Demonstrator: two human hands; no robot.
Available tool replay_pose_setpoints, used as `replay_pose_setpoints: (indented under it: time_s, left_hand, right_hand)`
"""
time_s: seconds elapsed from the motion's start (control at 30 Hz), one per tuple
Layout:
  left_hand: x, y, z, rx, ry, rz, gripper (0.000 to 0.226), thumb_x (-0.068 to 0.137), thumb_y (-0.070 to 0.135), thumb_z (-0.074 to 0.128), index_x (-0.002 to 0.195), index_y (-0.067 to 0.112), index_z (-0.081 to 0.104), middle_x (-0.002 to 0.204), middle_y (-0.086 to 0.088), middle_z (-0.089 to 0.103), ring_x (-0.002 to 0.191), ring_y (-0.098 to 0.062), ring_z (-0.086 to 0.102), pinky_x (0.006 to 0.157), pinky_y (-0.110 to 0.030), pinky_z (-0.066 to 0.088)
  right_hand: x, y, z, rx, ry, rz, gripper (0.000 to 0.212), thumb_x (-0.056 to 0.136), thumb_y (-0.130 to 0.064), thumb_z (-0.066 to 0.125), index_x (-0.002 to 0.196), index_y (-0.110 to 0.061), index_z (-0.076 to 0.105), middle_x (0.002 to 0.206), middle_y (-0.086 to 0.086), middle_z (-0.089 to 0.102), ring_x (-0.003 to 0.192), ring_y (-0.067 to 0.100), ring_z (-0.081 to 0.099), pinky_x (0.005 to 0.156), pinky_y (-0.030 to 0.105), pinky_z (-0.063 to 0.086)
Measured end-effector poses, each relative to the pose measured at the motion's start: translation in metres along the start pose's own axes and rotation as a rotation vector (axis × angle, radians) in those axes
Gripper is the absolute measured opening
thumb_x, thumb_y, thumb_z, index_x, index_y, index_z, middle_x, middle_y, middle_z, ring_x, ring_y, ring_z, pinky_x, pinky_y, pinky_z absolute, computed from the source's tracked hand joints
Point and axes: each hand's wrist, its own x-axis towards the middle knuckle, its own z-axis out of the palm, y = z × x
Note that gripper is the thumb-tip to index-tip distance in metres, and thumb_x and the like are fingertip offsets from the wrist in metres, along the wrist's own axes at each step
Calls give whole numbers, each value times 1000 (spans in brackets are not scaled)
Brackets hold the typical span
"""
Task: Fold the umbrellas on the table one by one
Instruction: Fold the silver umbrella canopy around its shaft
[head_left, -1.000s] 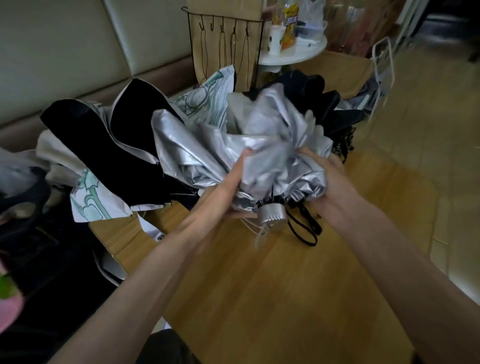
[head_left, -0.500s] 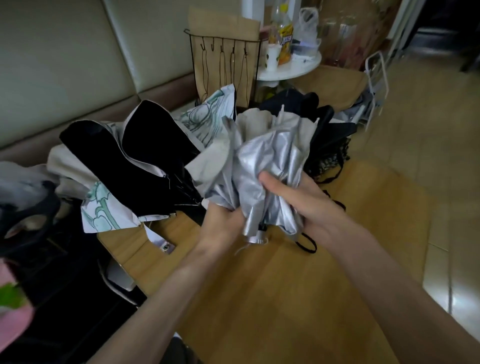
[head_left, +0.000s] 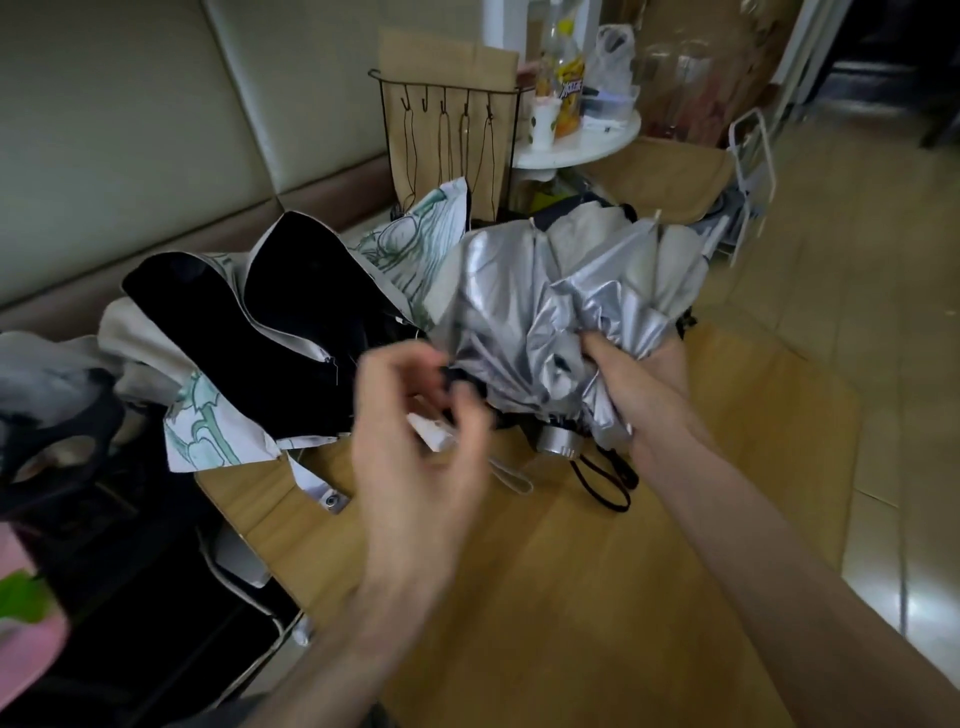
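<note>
- I am on the silver umbrella (head_left: 561, 312), which sits collapsed but loose over the far part of the wooden table (head_left: 597, 597), its canopy splayed in untidy pleats.
- My right hand (head_left: 639, 384) is closed around the gathered fabric just above the silver handle cap (head_left: 558, 441), thumb pressed into the folds; the black wrist loop (head_left: 608, 480) trails from the cap onto the table.
- My left hand (head_left: 415, 431) is off the canopy, just beside its near edge, fingers half curled; it is motion-blurred, so I cannot tell whether it pinches a panel edge or nothing.
- A pale narrow strip (head_left: 434, 431) shows at my left fingers; I cannot tell whether it is the closing strap or part of the patterned umbrella (head_left: 208, 431) lying behind.
- The step, as I judge it, is gathering the pleats before wrapping.
- Next I need the left hand to draw each flap flat in one direction round the shaft while the right holds firm, then find the strap.
- The black-lined umbrella (head_left: 291, 332) to the left remains unfolded.
</note>
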Motion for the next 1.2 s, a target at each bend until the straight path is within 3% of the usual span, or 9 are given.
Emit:
replay_pose_setpoints:
  time_s: [0.07, 0.2, 0.4, 0.53, 0.77, 0.9, 1.0, 1.1, 1.2]
  left_hand:
    - [-12, -1, 18, 152, -211, 141, 51, 99, 41, 66, 144, 22, 49, 135, 2, 57, 125, -15, 56, 101, -30, 50]
    - [-16, -18, 42, 138, -467, -157, 109, 77, 90, 57, 164, 48, 7, 170, 22, 18, 158, -13, 25, 122, -51, 39]
    - [-7, -44, 43, -164, -332, -293, 94, 76, 68, 84, 151, 53, 28, 142, 15, 52, 92, -26, 76, 73, -44, 66]
    - [-2, -56, 42, -226, -130, -321, 71, 86, 38, 83, 145, 21, 47, 121, 8, 72, 105, -13, 74, 87, -44, 64]
    - [20, -73, 17, -412, 6, -578, 41, 91, 27, 79, 126, 31, 57, 97, 18, 79, 69, -4, 72, 60, -31, 62]
    - [21, -81, 8, -434, -12, -661, 70, 75, 57, 84, 134, 30, 58, 111, 3, 79, 87, -23, 76, 66, -40, 59]
    - [18, -80, 9, -497, -18, -659, 84, 71, 65, 81, 139, 24, 54, 106, -5, 78, 69, -31, 60, 55, -34, 56]
    - [18, -78, 13, -559, -35, -628, 101, 63, 76, 81, 138, 17, 50, 99, -8, 76, 53, -23, 59, 45, -28, 51]
    - [17, -76, 15, -597, -48, -604, 111, 58, 83, 83, 140, 15, 48, 101, -13, 73, 50, -21, 61, 44, -27, 51]
  right_hand:
    - [-3, 6, 8, 9, -49, -30, 57, 86, -15, 84, 135, -31, 59, 117, -3, 77, 106, 18, 76, 96, 50, 61]
    - [-13, 8, 20, 59, -219, 81, 57, 87, -26, 86, 138, -30, 61, 117, -1, 78, 105, 20, 77, 97, 47, 61]
    - [-22, -13, 5, 299, -665, 200, 47, 106, -42, 50, 143, -15, 62, 141, 13, 67, 134, 32, 62, 118, 51, 42]
    - [-13, -15, -6, 139, -837, 123, 51, 109, -42, 41, 153, -19, 52, 149, 8, 61, 138, 28, 59, 114, 50, 47]
    - [14, -18, -26, -444, -232, -392, 33, 96, 2, 66, 115, -22, 78, 98, -6, 80, 87, 4, 74, 75, 21, 55]
    - [10, -17, -21, -416, -290, -286, 22, 98, -30, 73, 120, -33, 74, 112, -18, 74, 104, -4, 67, 93, 23, 55]
    - [-1, -13, -13, -475, -520, -156, 66, 88, -53, 78, 147, -42, 52, 135, -22, 59, 119, -4, 59, 88, 15, 53]
    - [-3, 1, -8, -513, -616, -316, 92, 77, -51, 90, 154, -49, 40, 149, -20, 51, 137, 3, 51, 108, 26, 49]
    - [-1, 6, -6, -583, -554, -579, 84, 82, -38, 90, 152, -46, 44, 147, -15, 44, 140, 0, 44, 110, 14, 40]
